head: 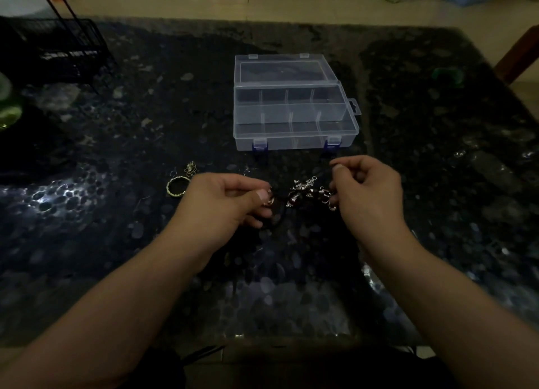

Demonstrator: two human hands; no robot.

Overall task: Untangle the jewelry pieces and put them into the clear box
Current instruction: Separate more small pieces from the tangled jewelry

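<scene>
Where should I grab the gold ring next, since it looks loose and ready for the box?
Take the gold ring by its rim, from above, thumb and finger pinching across opposite sides. It lies flat on the dark table, so nothing can slip underneath. It sits just left of the left hand, which, like the right hand, is busy pinching the tangled jewelry.

**Dim room, dark stone table**

You face a dark speckled table point(116, 213). Beyond its far edge lies pale tiled floor point(320, 6). A black wire rack point(58, 47) stands on the table's far-left corner.
</scene>
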